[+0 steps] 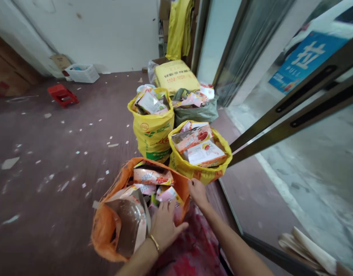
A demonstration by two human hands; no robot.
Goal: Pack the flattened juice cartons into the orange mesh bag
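An orange woven sack [104, 226] stands in front of me with its mouth wide, full of flattened printed packaging boxes [153, 177]. My right hand [197, 191] grips the sack's rim at its right side, fingers closed over the edge. Over the contents lies my left hand [166, 224], wearing a gold bracelet, its fingers spread and the thumb pointing right. Its fingertips rest on or just above the pink and white packaging; contact is hard to tell. A brown box with a clear plastic window [130, 218] leans inside the sack, left of that hand.
Two yellow sacks [153, 134] and a green sack [196, 113] of packaging stand ahead, a full yellow bag [176, 76] behind them. A glass door with a bar handle [280, 115] is at right. A red stool [62, 96] and white basket [83, 73] sit left; scraps litter the floor.
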